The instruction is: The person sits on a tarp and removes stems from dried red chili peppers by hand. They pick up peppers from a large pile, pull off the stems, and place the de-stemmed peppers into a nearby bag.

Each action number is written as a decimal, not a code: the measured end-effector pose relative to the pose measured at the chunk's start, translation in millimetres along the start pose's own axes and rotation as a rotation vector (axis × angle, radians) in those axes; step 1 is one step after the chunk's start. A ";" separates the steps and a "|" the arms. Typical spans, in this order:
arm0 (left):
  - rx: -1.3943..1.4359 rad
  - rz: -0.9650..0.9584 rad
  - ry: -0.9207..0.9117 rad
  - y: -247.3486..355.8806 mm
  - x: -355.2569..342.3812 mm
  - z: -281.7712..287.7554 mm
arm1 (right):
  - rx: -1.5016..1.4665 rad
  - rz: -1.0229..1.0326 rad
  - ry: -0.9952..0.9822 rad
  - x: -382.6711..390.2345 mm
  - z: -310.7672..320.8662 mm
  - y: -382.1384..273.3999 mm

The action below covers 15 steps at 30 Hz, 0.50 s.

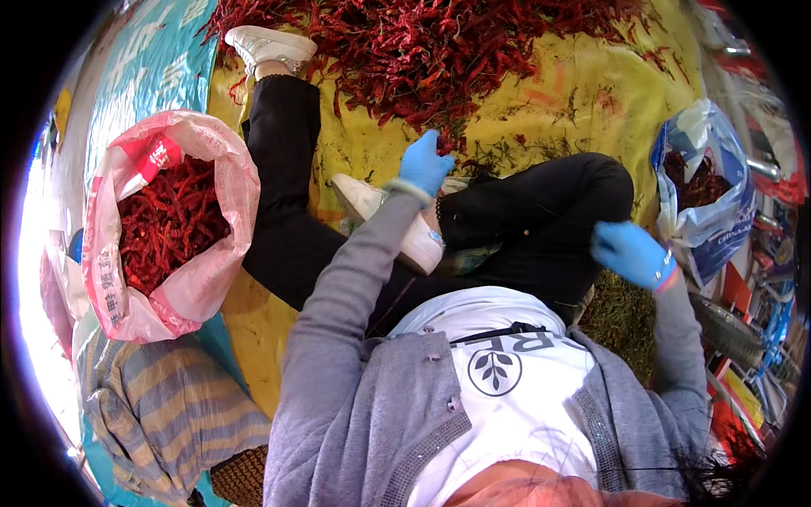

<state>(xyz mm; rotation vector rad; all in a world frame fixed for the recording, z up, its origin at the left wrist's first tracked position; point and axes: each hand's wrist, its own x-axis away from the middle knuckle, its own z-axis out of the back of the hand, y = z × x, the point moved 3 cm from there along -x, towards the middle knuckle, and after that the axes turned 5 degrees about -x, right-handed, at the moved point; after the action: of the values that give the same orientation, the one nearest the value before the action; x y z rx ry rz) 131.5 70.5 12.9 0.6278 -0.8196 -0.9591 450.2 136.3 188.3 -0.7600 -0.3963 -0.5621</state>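
My left hand (pixel 425 164), in a blue glove, reaches to the near edge of a large heap of dried red chilies (pixel 422 63). Its fingers look curled together beside a few chilies, and what they hold, if anything, is hidden. Off to the right, beside my bent knee, hangs my right hand (pixel 627 252), also blue-gloved. Motion smears its fingers, so its grip cannot be made out. Below that hand lies a pile of green-brown stems (pixel 621 325).
I sit on a yellow sheet (pixel 583 93), legs in black trousers (pixel 541 203). At left stands an open pink-white sack (pixel 236 182) of red chilies, near a striped cloth bundle (pixel 169 406). At right is a blue-white bag (pixel 718 232) with dark red chilies, near a wheel (pixel 726 329).
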 end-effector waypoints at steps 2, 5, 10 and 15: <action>-0.302 0.036 0.040 -20.1 -19.9 -25.8 | -0.274 -0.052 0.189 -66.2 4.6 -29.2; -0.507 0.052 -0.027 7.8 -21.0 -28.5 | -0.308 -0.059 0.406 -174.3 -15.8 -34.9; -0.204 -0.028 0.064 -26.6 -17.9 -12.5 | 0.036 -0.238 0.350 -274.4 -69.3 -13.9; 0.806 0.202 -0.059 -31.3 15.2 41.4 | -0.053 -0.344 0.264 -282.0 -71.1 0.4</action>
<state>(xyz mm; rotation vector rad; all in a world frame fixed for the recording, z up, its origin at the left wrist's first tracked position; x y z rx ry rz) 88.0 38.6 16.4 1.1807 -1.3062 -0.4351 239.2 177.6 -7.4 -0.6607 -0.2684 -0.9874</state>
